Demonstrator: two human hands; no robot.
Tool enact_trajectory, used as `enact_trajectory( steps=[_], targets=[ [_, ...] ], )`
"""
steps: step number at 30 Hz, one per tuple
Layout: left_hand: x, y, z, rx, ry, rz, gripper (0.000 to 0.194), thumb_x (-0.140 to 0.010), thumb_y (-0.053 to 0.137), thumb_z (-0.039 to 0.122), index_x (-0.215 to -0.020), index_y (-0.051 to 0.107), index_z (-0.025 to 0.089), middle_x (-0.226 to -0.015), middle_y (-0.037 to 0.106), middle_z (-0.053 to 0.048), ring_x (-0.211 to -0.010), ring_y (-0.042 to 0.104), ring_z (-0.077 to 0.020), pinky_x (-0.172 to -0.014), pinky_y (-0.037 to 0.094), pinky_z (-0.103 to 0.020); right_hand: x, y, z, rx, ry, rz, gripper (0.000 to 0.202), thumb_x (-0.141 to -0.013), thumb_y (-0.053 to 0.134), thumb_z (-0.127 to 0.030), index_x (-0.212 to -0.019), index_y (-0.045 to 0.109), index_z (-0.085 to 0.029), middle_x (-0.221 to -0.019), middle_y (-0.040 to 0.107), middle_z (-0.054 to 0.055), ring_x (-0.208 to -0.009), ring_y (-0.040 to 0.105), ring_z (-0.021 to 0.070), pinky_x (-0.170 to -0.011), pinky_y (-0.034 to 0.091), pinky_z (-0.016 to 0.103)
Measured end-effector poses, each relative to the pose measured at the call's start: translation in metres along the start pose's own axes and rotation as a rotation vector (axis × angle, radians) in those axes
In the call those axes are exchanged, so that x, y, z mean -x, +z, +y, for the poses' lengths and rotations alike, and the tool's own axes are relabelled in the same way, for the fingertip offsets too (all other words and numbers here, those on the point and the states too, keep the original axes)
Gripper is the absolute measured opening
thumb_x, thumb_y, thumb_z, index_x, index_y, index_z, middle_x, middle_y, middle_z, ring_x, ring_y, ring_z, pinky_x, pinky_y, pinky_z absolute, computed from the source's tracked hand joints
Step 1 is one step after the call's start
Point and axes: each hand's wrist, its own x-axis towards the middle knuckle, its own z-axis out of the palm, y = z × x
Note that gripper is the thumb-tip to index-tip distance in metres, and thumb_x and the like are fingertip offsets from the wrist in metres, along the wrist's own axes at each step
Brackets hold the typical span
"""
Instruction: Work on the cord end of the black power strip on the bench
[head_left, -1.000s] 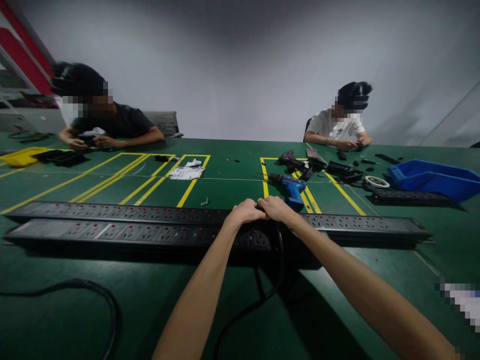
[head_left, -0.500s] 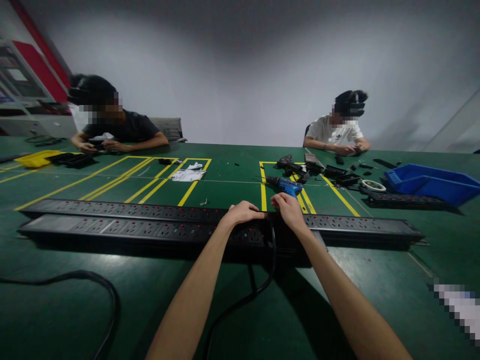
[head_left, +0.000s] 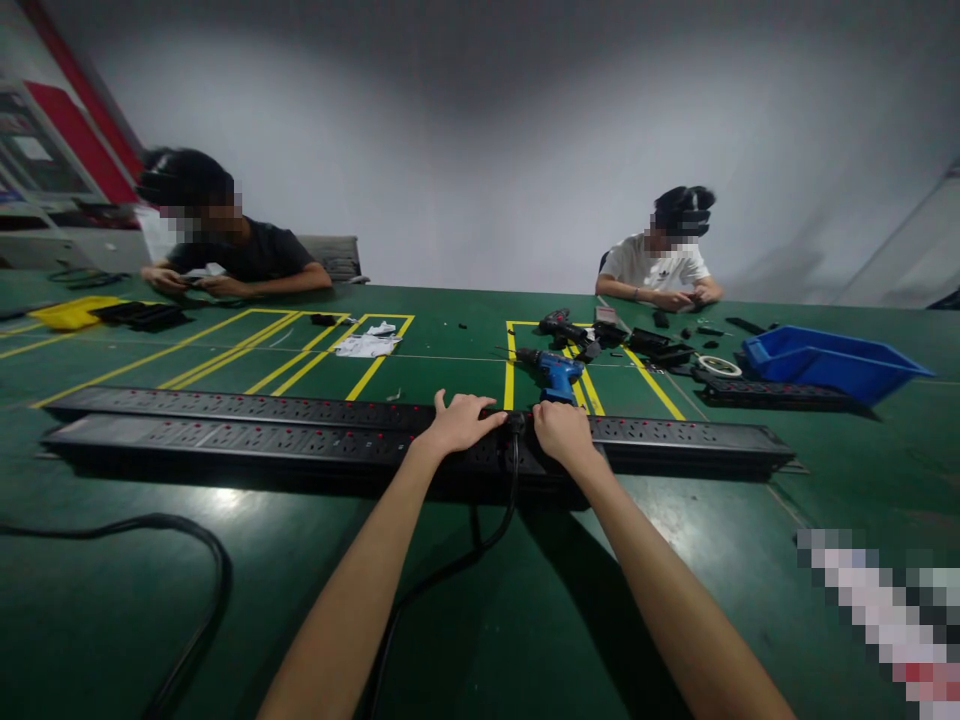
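Two long black socket strips lie side by side across the green table, the front strip nearer me and the back strip behind it. My left hand rests on the strips with its fingers apart, thumb pointing at a black plug. From that plug a black cable hangs over the front edge and runs down toward me. Just right of the plug, my right hand is closed at the back strip; what its curled fingers hold, if anything, is hidden.
A blue drill and a second drill lie beyond the strips. At the right are a blue bin and a tape roll. White paper lies behind. Two people sit across the green table.
My left fingers have spread and the hand has shifted off the plug, which now shows. The right hand has closed more and lowered. The view has moved slightly.
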Motion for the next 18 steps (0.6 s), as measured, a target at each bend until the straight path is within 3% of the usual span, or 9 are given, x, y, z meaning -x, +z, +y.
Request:
enact_trajectory(
  steps=[4, 7, 12, 18],
  targets=[
    [0.008, 0.007, 0.016, -0.022, 0.013, 0.057, 0.051, -0.1, 0.026, 0.053, -0.14, 0.046, 0.028, -0.137, 0.059, -0.011, -0.13, 0.047, -0.0312, -0.113, 0.01, -0.061, 0.001, -0.003, 0.002, -0.001, -0.015, -0.024, 0.05, -0.103, 0.022, -0.032, -0.102, 0.068, -0.013, -0.106, 0.071, 0.018, -0.102, 0.066, 0.0276, -0.093, 0.036, 0.039],
    [0.01, 0.012, 0.027, -0.026, 0.009, 0.091, 0.043, -0.102, 0.024, 0.042, -0.136, 0.044, 0.025, -0.126, 0.064, -0.011, -0.122, 0.054, -0.0282, -0.111, 0.021, -0.054, 0.001, -0.003, 0.001, -0.002, -0.021, -0.023, 0.049, -0.102, 0.023, -0.031, -0.102, 0.069, -0.012, -0.105, 0.071, 0.019, -0.101, 0.066, 0.0284, -0.092, 0.037, 0.039],
    [0.011, 0.014, 0.032, -0.044, 0.054, 0.091, 0.034, -0.103, 0.024, 0.036, -0.124, 0.048, 0.026, -0.12, 0.066, -0.007, -0.117, 0.056, -0.0245, -0.108, 0.027, -0.046, 0.002, -0.002, 0.003, -0.002, -0.035, -0.009, 0.05, -0.102, 0.023, -0.031, -0.101, 0.069, -0.012, -0.104, 0.07, 0.02, -0.1, 0.066, 0.0287, -0.091, 0.038, 0.04],
    [0.013, 0.012, 0.031, -0.066, 0.062, 0.096, 0.034, -0.103, 0.024, 0.035, -0.124, 0.049, 0.027, -0.117, 0.066, -0.006, -0.116, 0.056, -0.0238, -0.105, 0.029, -0.045, 0.003, -0.001, 0.003, -0.015, -0.023, -0.002, 0.052, -0.102, 0.021, -0.032, -0.103, 0.068, -0.011, -0.105, 0.07, 0.021, -0.101, 0.066, 0.0281, -0.092, 0.037, 0.039]
  ],
)
